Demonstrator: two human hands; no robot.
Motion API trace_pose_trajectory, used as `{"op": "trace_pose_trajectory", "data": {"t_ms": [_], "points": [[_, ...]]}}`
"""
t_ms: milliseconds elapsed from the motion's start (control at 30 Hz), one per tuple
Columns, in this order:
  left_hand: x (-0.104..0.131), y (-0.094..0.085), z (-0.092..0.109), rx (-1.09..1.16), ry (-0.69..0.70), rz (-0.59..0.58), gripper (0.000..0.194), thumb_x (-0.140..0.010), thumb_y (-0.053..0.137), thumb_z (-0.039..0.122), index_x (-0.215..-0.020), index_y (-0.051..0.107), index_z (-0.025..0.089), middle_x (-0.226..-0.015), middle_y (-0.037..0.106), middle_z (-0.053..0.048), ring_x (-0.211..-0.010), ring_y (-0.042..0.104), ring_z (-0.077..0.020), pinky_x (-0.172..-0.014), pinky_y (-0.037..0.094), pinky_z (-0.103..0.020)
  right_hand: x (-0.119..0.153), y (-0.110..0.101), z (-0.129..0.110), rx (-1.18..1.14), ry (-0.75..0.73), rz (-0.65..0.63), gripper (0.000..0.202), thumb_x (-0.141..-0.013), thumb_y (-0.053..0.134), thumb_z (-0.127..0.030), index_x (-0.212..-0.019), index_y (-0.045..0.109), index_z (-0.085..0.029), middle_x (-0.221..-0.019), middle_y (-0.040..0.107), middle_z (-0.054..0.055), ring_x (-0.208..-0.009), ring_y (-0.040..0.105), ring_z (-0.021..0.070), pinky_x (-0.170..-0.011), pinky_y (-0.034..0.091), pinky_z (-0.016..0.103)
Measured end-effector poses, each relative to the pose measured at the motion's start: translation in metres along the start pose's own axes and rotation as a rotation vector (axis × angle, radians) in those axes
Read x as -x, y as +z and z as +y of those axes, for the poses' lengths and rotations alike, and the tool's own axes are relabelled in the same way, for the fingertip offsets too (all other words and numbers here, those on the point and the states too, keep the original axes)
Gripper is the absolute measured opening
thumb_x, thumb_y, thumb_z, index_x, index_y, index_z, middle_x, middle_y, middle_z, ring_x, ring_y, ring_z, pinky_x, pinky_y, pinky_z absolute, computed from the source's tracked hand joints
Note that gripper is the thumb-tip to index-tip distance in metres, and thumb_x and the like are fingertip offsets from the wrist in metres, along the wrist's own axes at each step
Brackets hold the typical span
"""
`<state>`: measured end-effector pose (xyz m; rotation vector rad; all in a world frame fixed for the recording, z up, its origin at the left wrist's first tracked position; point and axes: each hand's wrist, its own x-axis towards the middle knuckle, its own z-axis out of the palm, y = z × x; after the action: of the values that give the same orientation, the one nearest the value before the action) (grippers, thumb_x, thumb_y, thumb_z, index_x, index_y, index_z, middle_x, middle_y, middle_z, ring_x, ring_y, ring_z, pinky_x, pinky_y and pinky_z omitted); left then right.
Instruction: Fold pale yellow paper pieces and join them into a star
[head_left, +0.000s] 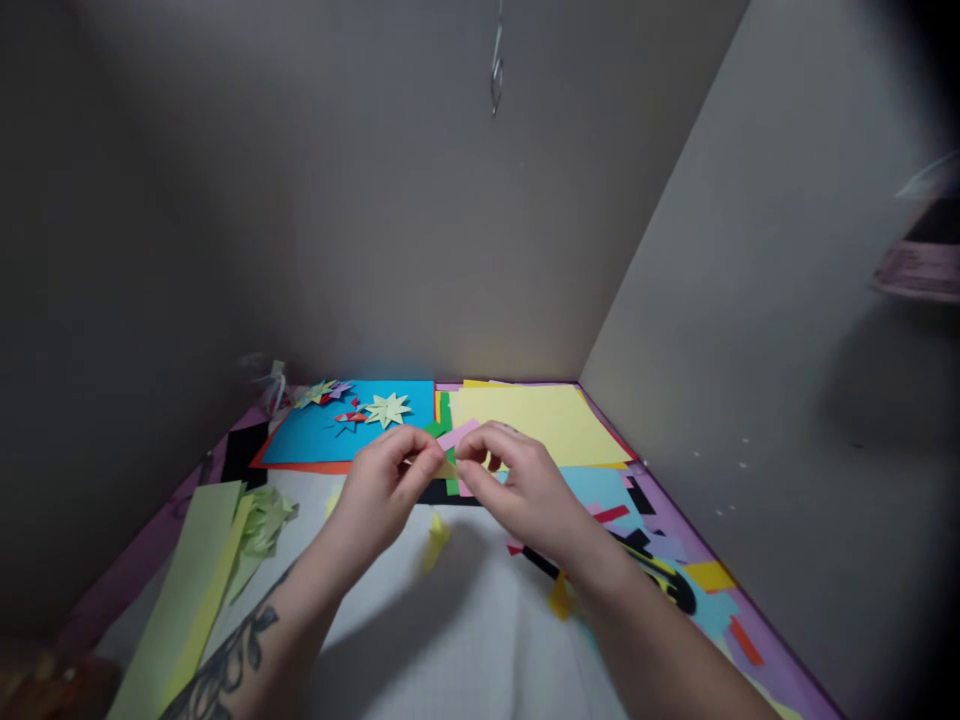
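Note:
My left hand (394, 475) and my right hand (514, 480) are raised over the middle of the white surface, fingertips almost meeting. Both are closed in a pinch. A small pale yellowish piece (448, 468) shows between the fingertips, too small to make out clearly. Behind them are a pink strip (459, 434) and green paper. Below and between my hands lies a small yellow folded piece (436, 540).
Blue sheets (307, 435) with folded paper stars (388, 409) are at the back left, yellow sheets (540, 425) at the back right. Long pale green strips (184, 590) and crumpled green paper (264, 522) lie left. Colored scraps (611, 514) cover the right side. Walls surround the table.

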<state>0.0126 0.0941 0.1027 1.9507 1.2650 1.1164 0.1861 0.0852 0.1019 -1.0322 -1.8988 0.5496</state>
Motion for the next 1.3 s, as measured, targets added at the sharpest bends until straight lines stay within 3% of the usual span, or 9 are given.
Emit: {"op": "trace_pose_trajectory", "data": {"t_ms": [167, 400, 633, 833, 933, 1033, 1100, 1167, 1300], "points": [[0.004, 0.007, -0.001, 0.063, 0.038, -0.072, 0.013, -0.085, 0.053, 0.024, -0.078, 0.063, 0.018, -0.075, 0.062, -0.001, -0.069, 0.055, -0.0126, -0.062, 0.042, -0.023, 0.001, 0.011, 0.003, 0.008, -0.002, 0.021, 0.015, -0.079, 0.051, -0.010, -0.066, 0.051, -0.018, -0.069, 0.056, -0.001, -0.066, 0.050, 0.0125, -0.060, 0.037, 0.023], [0.002, 0.012, -0.004, 0.368, -0.099, -0.027, 0.016, -0.078, 0.061, 0.022, -0.090, 0.051, 0.018, -0.079, 0.055, 0.002, -0.065, 0.055, -0.0093, -0.056, 0.043, -0.020, 0.001, 0.017, 0.004, -0.235, 0.247, 0.089, 0.013, -0.079, 0.052, -0.021, -0.067, 0.048, -0.018, -0.063, 0.048, -0.004, -0.057, 0.042, 0.0096, -0.051, 0.033, 0.020], [0.005, 0.008, -0.007, 0.260, -0.065, -0.207, 0.017, -0.079, 0.056, 0.017, -0.093, 0.046, 0.019, -0.066, 0.055, 0.005, -0.057, 0.050, -0.0083, -0.051, 0.038, -0.018, 0.001, 0.016, 0.002, -0.155, 0.238, 0.013, 0.008, -0.075, 0.050, -0.017, -0.067, 0.052, -0.017, -0.068, 0.054, -0.002, -0.062, 0.048, 0.0103, -0.055, 0.036, 0.020], [0.000, -0.006, -0.014, 0.268, -0.083, -0.220, 0.021, -0.079, 0.057, 0.020, -0.099, 0.048, 0.018, -0.067, 0.059, 0.004, -0.058, 0.053, -0.0094, -0.052, 0.040, -0.020, 0.000, 0.012, 0.003, -0.141, 0.261, -0.084, 0.011, -0.078, 0.047, -0.019, -0.066, 0.048, -0.018, -0.064, 0.050, -0.004, -0.058, 0.044, 0.0091, -0.053, 0.033, 0.020], [-0.004, -0.019, -0.010, 0.309, -0.099, -0.159, 0.027, -0.078, 0.061, 0.023, -0.103, 0.054, 0.017, -0.069, 0.061, 0.001, -0.063, 0.059, -0.0117, -0.059, 0.046, -0.023, -0.002, 0.002, 0.003, -0.200, 0.282, -0.027, 0.011, -0.078, 0.049, -0.022, -0.067, 0.048, -0.018, -0.063, 0.045, -0.005, -0.056, 0.041, 0.0087, -0.052, 0.032, 0.020], [-0.003, -0.026, -0.012, 0.293, -0.139, 0.016, 0.027, -0.077, 0.062, 0.026, -0.103, 0.058, 0.016, -0.071, 0.063, 0.000, -0.063, 0.061, -0.0123, -0.062, 0.049, -0.025, -0.001, -0.008, 0.013, -0.300, 0.341, 0.044, 0.010, -0.076, 0.051, -0.022, -0.067, 0.047, -0.018, -0.059, 0.042, -0.007, -0.053, 0.038, 0.0078, -0.050, 0.031, 0.019], [0.004, -0.020, -0.021, 0.194, -0.142, 0.007, 0.023, -0.080, 0.059, 0.027, -0.100, 0.061, 0.016, -0.071, 0.064, -0.001, -0.065, 0.062, -0.0141, -0.063, 0.051, -0.026, 0.004, -0.007, 0.026, -0.329, 0.374, 0.035, 0.008, -0.072, 0.052, -0.020, -0.065, 0.048, -0.018, -0.059, 0.046, -0.006, -0.054, 0.043, 0.0083, -0.052, 0.034, 0.020], [0.018, -0.005, -0.037, -0.003, -0.114, -0.103, 0.018, -0.083, 0.052, 0.025, -0.094, 0.064, 0.016, -0.079, 0.069, -0.005, -0.073, 0.065, -0.0177, -0.067, 0.052, -0.030, 0.015, 0.002, 0.043, -0.319, 0.455, -0.025, 0.005, -0.070, 0.051, -0.019, -0.066, 0.049, -0.018, -0.058, 0.050, -0.005, -0.054, 0.047, 0.0096, -0.052, 0.036, 0.020], [0.057, 0.035, -0.070, -0.418, 0.141, -0.334, 0.033, -0.081, 0.048, 0.010, -0.110, 0.063, 0.017, -0.120, 0.063, -0.011, -0.113, 0.055, -0.0263, -0.096, 0.044, -0.044, 0.041, 0.033, 0.072, -0.218, 0.477, -0.040, 0.004, -0.070, 0.050, -0.017, -0.073, 0.051, -0.018, -0.059, 0.051, -0.006, -0.053, 0.048, 0.0102, -0.051, 0.035, 0.020]]}}
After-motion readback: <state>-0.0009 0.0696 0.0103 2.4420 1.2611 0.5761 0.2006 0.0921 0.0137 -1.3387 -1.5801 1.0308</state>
